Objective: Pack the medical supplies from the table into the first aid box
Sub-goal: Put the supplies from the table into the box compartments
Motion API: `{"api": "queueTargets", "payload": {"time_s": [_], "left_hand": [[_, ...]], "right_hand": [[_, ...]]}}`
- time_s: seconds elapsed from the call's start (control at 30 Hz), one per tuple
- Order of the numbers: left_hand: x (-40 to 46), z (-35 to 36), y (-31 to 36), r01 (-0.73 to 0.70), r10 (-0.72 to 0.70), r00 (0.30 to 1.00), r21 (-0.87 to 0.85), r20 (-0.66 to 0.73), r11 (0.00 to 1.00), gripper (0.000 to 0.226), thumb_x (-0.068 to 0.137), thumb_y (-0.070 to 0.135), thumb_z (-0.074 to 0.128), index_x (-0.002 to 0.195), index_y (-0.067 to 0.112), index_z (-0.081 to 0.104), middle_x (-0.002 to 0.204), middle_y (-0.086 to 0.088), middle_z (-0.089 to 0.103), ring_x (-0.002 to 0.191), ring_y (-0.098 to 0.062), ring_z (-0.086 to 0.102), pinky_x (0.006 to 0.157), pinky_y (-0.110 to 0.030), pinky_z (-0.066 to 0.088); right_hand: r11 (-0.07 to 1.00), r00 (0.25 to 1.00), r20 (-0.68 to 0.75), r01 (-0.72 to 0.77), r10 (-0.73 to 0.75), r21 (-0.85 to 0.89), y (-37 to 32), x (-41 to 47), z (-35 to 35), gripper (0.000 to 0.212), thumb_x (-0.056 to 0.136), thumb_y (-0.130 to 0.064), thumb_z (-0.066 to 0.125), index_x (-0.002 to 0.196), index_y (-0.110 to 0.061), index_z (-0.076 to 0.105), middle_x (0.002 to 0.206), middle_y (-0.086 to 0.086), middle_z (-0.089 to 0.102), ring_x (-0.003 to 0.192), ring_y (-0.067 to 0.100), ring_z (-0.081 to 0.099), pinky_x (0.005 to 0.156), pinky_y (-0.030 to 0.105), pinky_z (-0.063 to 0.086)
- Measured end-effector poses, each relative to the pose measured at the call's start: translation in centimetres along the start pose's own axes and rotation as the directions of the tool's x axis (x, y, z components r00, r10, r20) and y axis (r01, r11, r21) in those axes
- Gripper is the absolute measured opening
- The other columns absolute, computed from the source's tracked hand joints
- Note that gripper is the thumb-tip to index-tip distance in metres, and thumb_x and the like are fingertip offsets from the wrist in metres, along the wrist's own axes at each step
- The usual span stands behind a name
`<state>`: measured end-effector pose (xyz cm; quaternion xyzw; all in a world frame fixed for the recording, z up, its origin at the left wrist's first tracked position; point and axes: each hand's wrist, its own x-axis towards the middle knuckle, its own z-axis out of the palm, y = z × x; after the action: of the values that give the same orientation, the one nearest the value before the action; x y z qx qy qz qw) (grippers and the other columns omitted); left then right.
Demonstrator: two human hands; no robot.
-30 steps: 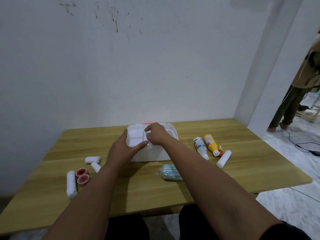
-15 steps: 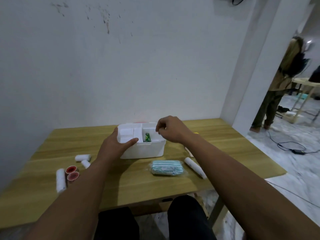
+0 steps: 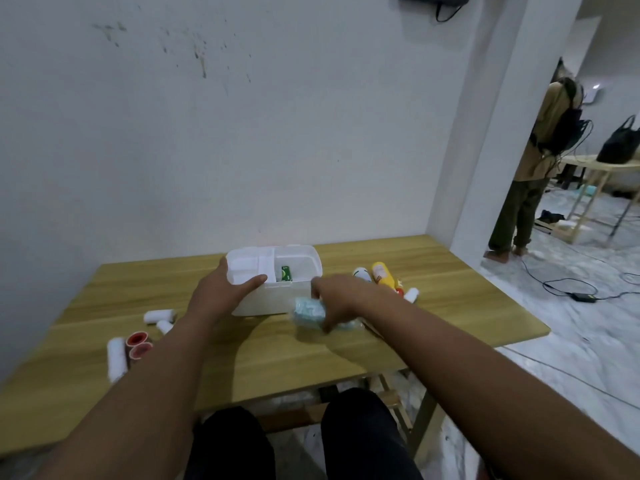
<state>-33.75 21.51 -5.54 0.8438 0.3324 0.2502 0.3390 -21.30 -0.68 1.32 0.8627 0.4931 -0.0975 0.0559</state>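
— While my left hand (image 3: 221, 296) braces the near-left corner of the first aid box (image 3: 304, 261), where do I go with the mask pack (image 3: 308, 311)?

— It lies on the table (image 3: 104, 299), just at the box's five o'clock. My right hand (image 3: 341, 299) is over it, fingers (image 3: 327, 327) curled down around its near edge; I judge the grip only half made, and the blur keeps me from telling whether the pack is off the wood.

— How do I lift it well?

— It looks soft and slippery in its clear wrap, so I'd pinch across the short side, thumb at the far edge, and raise it flat rather than drag it.

— And the left fingers?

— Spread, thumb laid on the rim, gripping nothing but the box wall. I'd hold that so the light box doesn't skid.

— Where inside?

— A green packet (image 3: 286, 273) already sits in the right-hand compartment. I'd lay the masks there beside it, at twelve o'clock from the pack.

— What else waits?

— Bottles (image 3: 382, 273) at three o'clock; gauze rolls (image 3: 116, 360) and tape rolls (image 3: 138, 344) at eight.
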Motion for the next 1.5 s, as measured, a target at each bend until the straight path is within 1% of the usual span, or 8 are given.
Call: {"api": "queueTargets", "payload": {"time_s": [0.27,0.6,0.73,0.83,1.0,1.1,1.23,1.5], "left_hand": [[-0.4,0.2,-0.3,-0.021,0.019,0.998,-0.027,-0.052,0.999,0.090,0.073,0.078,0.070,0.146,0.032,0.046,0.137,0.000,0.063,0.117,-0.027,0.060,0.078,-0.037,0.050],[-0.7,0.5,-0.3,-0.020,0.018,0.996,-0.013,-0.088,1.000,0.098,0.069,0.082,0.069,0.148,0.033,0.042,0.138,0.000,0.063,0.115,-0.025,0.061,0.083,-0.044,0.060],[-0.6,0.5,-0.4,-0.002,0.002,0.996,0.000,-0.092,1.000,0.100,0.066,0.085,0.068,0.148,0.035,0.042,0.137,0.002,0.063,0.115,-0.024,0.062,0.082,-0.043,0.060],[-0.5,0.7,-0.4,-0.015,0.014,0.995,-0.013,-0.101,1.000,0.097,0.067,0.083,0.069,0.147,0.035,0.042,0.137,0.004,0.063,0.116,-0.022,0.061,0.081,-0.039,0.059],[-0.4,0.9,-0.4,-0.015,0.013,0.994,-0.013,-0.106,1.000,0.096,0.072,0.076,0.073,0.150,0.032,0.041,0.140,0.001,0.061,0.119,-0.024,0.060,0.082,-0.038,0.057],[-0.3,0.9,-0.4,-0.006,0.005,0.995,-0.002,-0.100,1.000,0.096,0.073,0.073,0.074,0.152,0.029,0.040,0.142,-0.001,0.060,0.122,-0.026,0.059,0.082,-0.036,0.055],[-0.3,0.9,-0.4,0.012,-0.012,0.996,-0.003,-0.086,1.000,0.098,0.072,0.076,0.072,0.151,0.029,0.039,0.142,-0.001,0.060,0.121,-0.026,0.059,0.083,-0.037,0.055],[-0.2,0.7,-0.3,0.009,-0.008,0.996,0.019,-0.088,1.000,0.099,0.070,0.080,0.070,0.151,0.031,0.040,0.137,0.000,0.063,0.119,-0.026,0.060,0.078,-0.034,0.050]], "right_hand": [[0.999,0.984,-0.180,0.003,-0.009,-0.035,0.6,3.2,-8.5,0.059,0.079,-0.024,0.084,0.133,-0.022,0.062,0.127,0.002,0.065,0.112,0.024,0.061,0.085,0.034,0.048],[0.983,0.997,-0.080,-0.028,0.013,-0.183,-2.7,9.2,-6.4,0.033,0.071,-0.008,0.086,0.094,-0.016,0.065,0.092,0.003,0.066,0.087,0.024,0.065,0.080,0.038,0.059],[0.984,0.999,-0.039,-0.026,0.019,-0.175,-2.7,10.4,-5.7,0.029,0.073,-0.012,0.083,0.100,-0.014,0.072,0.087,0.000,0.065,0.085,0.022,0.065,0.083,0.040,0.060],[0.985,0.998,-0.064,-0.040,0.029,-0.169,-2.9,10.9,-5.1,0.021,0.078,-0.010,0.079,0.085,-0.016,0.060,0.085,0.000,0.062,0.083,0.022,0.064,0.073,0.035,0.057],[0.989,0.997,-0.062,-0.058,0.049,-0.138,-2.9,11.6,-4.4,0.028,0.080,-0.015,0.078,0.104,-0.013,0.066,0.082,0.000,0.059,0.086,0.024,0.064,0.090,0.044,0.056],[0.982,0.995,-0.079,-0.067,0.053,-0.178,-3.4,11.6,-4.4,0.022,0.081,-0.012,0.075,0.098,-0.018,0.063,0.091,-0.001,0.064,0.094,0.024,0.061,0.101,0.053,0.033],[0.999,0.999,-0.037,-0.011,0.010,-0.030,-3.7,12.1,-4.6,0.044,0.073,-0.016,0.085,0.114,-0.016,0.070,0.104,0.002,0.071,0.096,0.025,0.067,0.093,0.042,0.055],[0.921,0.998,-0.027,-0.034,0.049,0.388,-2.1,11.2,-3.5,0.026,0.087,-0.007,0.070,0.113,-0.010,0.075,0.107,0.005,0.069,0.086,0.023,0.065,0.074,0.039,0.064]]}}
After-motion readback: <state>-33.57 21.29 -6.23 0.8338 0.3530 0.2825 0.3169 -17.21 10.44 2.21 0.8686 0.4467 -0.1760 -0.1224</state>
